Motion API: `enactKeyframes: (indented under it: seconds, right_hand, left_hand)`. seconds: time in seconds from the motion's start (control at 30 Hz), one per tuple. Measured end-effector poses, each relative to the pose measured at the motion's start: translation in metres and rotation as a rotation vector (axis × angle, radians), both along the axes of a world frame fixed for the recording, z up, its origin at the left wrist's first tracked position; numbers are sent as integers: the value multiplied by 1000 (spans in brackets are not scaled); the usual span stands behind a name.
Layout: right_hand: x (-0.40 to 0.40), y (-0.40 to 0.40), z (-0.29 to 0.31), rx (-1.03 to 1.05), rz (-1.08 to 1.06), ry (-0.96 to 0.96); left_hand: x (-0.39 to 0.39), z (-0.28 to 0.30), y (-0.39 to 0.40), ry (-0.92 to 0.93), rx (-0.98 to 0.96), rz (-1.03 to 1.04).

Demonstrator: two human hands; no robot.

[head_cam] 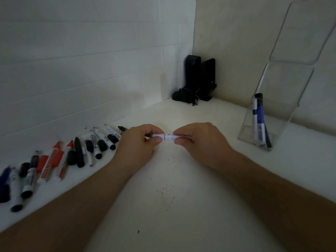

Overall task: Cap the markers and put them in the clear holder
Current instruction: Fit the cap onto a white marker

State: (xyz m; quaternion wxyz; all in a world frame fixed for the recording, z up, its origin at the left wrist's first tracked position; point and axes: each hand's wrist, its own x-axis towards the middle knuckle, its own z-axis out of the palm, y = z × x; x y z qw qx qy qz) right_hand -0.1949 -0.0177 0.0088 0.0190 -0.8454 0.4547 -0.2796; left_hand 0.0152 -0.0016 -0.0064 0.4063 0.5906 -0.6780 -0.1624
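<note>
Over the middle of the worktop point(172, 206), the left hand point(143, 140) and right hand point(196, 137) each pinch one end of a marker point(168, 137), level, probably to push its cap on (the clear holder point(283, 113) waits nearby).

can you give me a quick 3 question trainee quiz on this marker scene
1. True or false: the clear holder already has markers standing in it.
2. Which hands grip the marker held over the table? A) left only B) right only C) both
3. Fill in: the row of loose markers lies on the person's ____ side.

Key: 1 true; 2 C, left hand and right hand; 3 left.
</note>
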Motion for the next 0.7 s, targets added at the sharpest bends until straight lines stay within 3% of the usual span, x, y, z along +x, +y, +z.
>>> enactKeyframes:
  seconds: [0.07, 0.2, 0.3, 0.43, 0.6, 0.7]
  right_hand:
    - [0, 0, 1, -15, -41, -6]
    - [8, 8, 7, -107, -99, 254]
    - [9, 15, 11, 3, -29, 210]
    - [-10, 24, 37, -57, -99, 208]
    - [-66, 44, 111, -376, -203, -103]
    - [-97, 50, 137, -374, -344, -334]
  left_hand:
    - [-3, 1, 0, 9, -2, -18]
    - [-8, 0, 4, 33, -37, -62]
    - [-9, 0, 7, 58, -64, -52]
    - [-14, 4, 13, -47, -153, -126]
    - [-33, 3, 36, -380, -359, -345]
    - [-38, 4, 42, -442, -429, -410]
